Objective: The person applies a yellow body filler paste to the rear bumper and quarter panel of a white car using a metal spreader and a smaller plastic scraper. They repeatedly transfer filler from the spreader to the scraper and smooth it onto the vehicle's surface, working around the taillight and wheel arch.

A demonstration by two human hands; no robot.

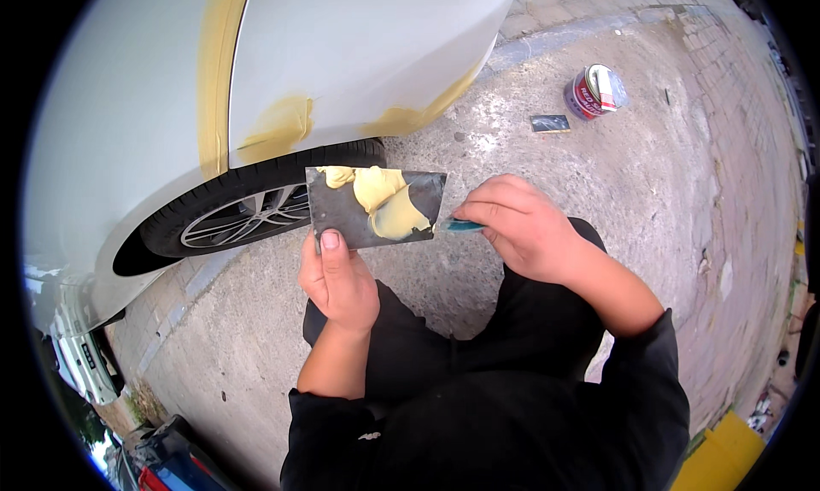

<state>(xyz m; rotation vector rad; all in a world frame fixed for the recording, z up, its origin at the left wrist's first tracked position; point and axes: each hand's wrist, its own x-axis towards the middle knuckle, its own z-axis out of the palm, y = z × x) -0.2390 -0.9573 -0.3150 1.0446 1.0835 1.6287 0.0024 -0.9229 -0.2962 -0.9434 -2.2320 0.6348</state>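
Observation:
My left hand grips a dark flat board by its lower left part, thumb on top. Yellow putty lies in thick lumps and smears on the board. My right hand pinches a teal spreader just right of the board. Beyond, at the upper left, is a white car panel with yellow filler smeared along its lower edge and in a vertical band beside the seam. A tire with a silver-spoked wheel sits under it.
A red-and-white can stands on the concrete at upper right, with a small dark plate lying beside it. A paved strip runs along the right. Other vehicles show at lower left, a yellow object at lower right.

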